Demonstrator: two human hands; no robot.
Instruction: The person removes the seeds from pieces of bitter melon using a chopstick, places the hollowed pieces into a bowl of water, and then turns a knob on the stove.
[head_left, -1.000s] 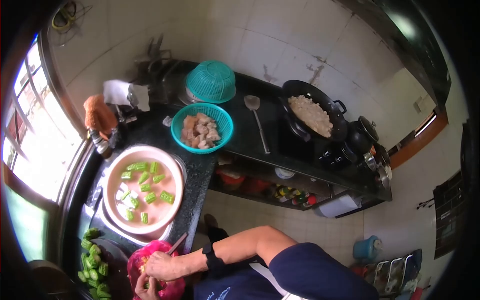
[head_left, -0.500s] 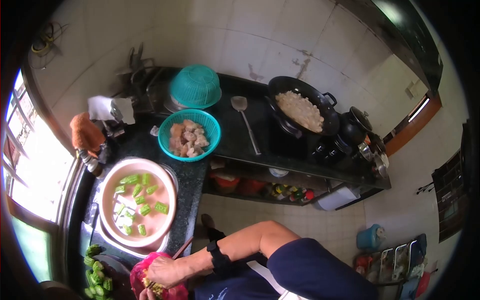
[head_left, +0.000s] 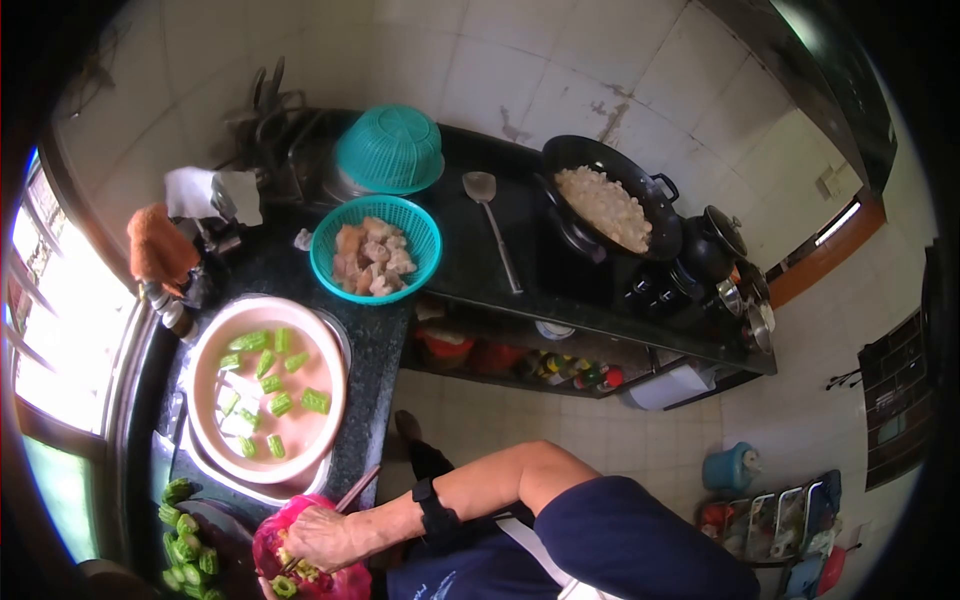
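My right hand is closed round thin brown chopsticks, above a pink bowl holding yellow-green scraps. Only a bit of my left hand shows at the bottom edge, its fingers against a hollow green gourd piece. The tips of the chopsticks are close to that piece. Left of the bowl lies a pile of green gourd pieces. Several more cut gourd pieces sit in water in a round pale basin.
A teal basket holds raw meat chunks. Behind it is an upturned teal basket. A metal spatula lies beside a black wok of pale food. Pots stand at the right, bottles on the shelf below.
The view has shifted slightly. My right hand stays over the pink bowl with the chopsticks. My left hand has moved left, and the hollow gourd piece now shows beside it.
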